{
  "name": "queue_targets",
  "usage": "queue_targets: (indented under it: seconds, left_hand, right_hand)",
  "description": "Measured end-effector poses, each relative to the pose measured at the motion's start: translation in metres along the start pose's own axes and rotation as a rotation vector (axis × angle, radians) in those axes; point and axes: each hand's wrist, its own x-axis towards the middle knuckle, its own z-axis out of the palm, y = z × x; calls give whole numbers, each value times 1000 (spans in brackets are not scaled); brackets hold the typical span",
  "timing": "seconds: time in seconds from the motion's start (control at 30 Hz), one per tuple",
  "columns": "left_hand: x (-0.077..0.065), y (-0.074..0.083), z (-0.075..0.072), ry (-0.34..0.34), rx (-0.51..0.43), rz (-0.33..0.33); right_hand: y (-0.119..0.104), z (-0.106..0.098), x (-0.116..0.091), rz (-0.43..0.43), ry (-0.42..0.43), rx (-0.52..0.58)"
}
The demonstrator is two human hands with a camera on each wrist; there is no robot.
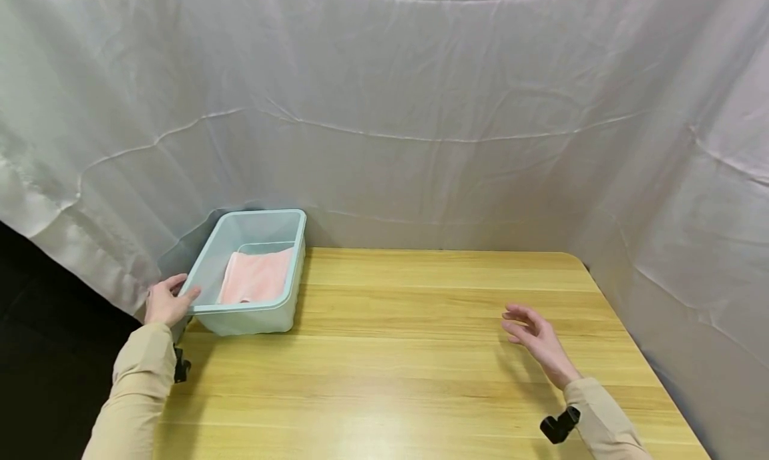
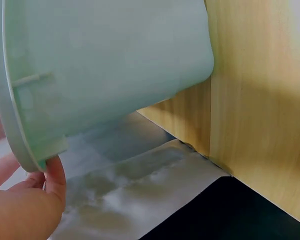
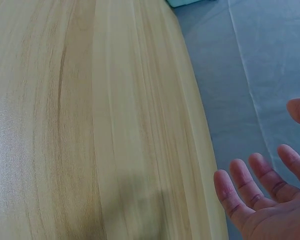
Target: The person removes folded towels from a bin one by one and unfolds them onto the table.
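A light blue-green plastic bin (image 1: pixel 240 316) stands at the far left of the table, with a folded pink cloth (image 1: pixel 257 275) lying inside it. My left hand (image 1: pixel 166 302) grips the bin's rim at its near left corner. From the left wrist view, the fingers (image 2: pixel 55 182) curl under the rim of the bin (image 2: pixel 110 60). My right hand (image 1: pixel 537 340) hovers over the right part of the table, holding nothing. Its fingers (image 3: pixel 245 185) are relaxed and spread in the right wrist view.
The wooden table (image 1: pixel 396 353) has a rounded far right corner. A pale grey curtain (image 1: pixel 420 179) hangs along its back and right side. Dark space (image 1: pixel 54 353) lies beyond the left edge. Small black devices are strapped at both wrists.
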Motion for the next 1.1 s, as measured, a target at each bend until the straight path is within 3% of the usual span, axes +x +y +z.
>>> queue_targets:
  seconds: [0.2, 0.37, 0.6, 1.1]
  left_hand:
    - [2, -4, 1, 1, -48, 54]
    - [3, -6, -1, -69, -68, 107]
    - [0, -7, -3, -164, -94, 103]
    - [-18, -1, 9, -226, -282, 93]
  right_hand:
    - [0, 1, -1, 6, -5, 3]
    - [-1, 2, -1, 4, -3, 2]
    - [-1, 3, -2, 3, 0, 7]
    - [-2, 4, -2, 15, -13, 5]
